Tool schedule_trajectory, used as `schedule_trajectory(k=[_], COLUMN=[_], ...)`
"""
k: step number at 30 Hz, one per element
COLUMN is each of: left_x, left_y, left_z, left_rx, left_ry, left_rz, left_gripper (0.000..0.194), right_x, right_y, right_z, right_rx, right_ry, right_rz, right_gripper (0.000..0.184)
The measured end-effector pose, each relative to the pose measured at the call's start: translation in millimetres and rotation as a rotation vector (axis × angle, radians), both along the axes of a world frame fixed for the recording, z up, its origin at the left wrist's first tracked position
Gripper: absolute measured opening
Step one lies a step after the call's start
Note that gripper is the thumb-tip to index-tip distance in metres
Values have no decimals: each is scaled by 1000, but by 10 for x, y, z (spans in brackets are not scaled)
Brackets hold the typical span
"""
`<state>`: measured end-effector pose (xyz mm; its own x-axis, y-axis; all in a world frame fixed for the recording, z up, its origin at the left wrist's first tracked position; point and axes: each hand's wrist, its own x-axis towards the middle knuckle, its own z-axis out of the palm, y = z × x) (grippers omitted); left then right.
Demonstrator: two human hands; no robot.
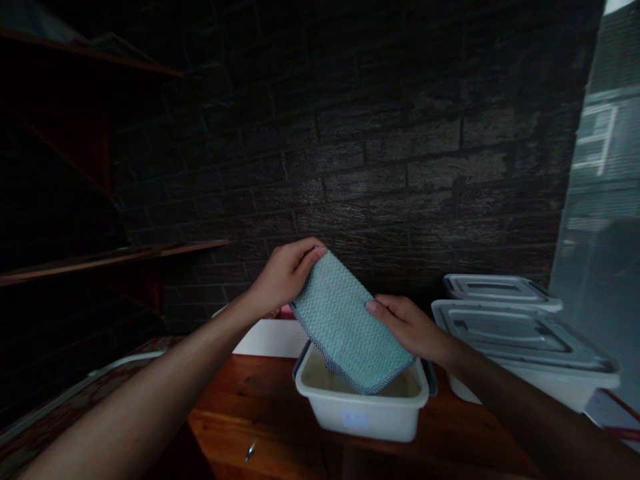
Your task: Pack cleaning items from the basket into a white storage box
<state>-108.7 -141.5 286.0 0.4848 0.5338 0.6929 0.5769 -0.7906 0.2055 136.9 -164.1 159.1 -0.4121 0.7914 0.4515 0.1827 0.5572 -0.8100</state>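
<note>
A light teal, textured cleaning cloth (350, 320) with a dark blue-grey edge hangs tilted between my two hands. My left hand (287, 273) pinches its upper left corner, thumb in front. Lower down, my right hand (407, 323) grips the cloth's right edge, also thumb in front. Beneath the cloth stands an uncovered white plastic box (367, 420) with dark handles at its sides. The cloth's lower corner overlaps the mouth of the box, and much of the inside is hidden behind it.
Two white lidded boxes, the nearer one with a grey-white lid (520, 330), stand to the right on the wooden cabinet (250, 393). A white container (273, 339) sits behind on the left. Wooden shelves (190, 247) jut from the left, before a dark brick wall (350, 167).
</note>
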Motion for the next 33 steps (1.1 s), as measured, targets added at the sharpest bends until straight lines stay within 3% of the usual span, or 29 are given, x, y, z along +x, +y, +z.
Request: schedule_trajectory(k=[4,7,11,15,20,24,28,33], left_x=[-133,-229,-298,-264,-122,-42,-27,-47], left_y=[86,158,224,272,353,356,332,400], left_z=[80,73,-63,-283,-537,-660,-747,-852], left_rx=[24,82,128,87,-10,-17,-18,-45], left_ry=[-109,-182,-187,-234,-374,-415,-440,-494], left_rz=[71,151,273,309,271,277,280,273], left_gripper=[31,30,30,30,33,33,32,29], right_x=[216,369,495,521,513,552,573,544], right_y=[-79,-69,13,130,269,359,407,418], right_z=[-144,-150,-38,48,96,149,127,2], right_rx=[-78,-95,-68,-100,217,335,319,159], right_ry=[-6,36,208,495,363,314,328,384], right_rz=[48,16,-134,-240,-679,-820,-831,-673], right_gripper=[38,39,39,36,47,41,39,44])
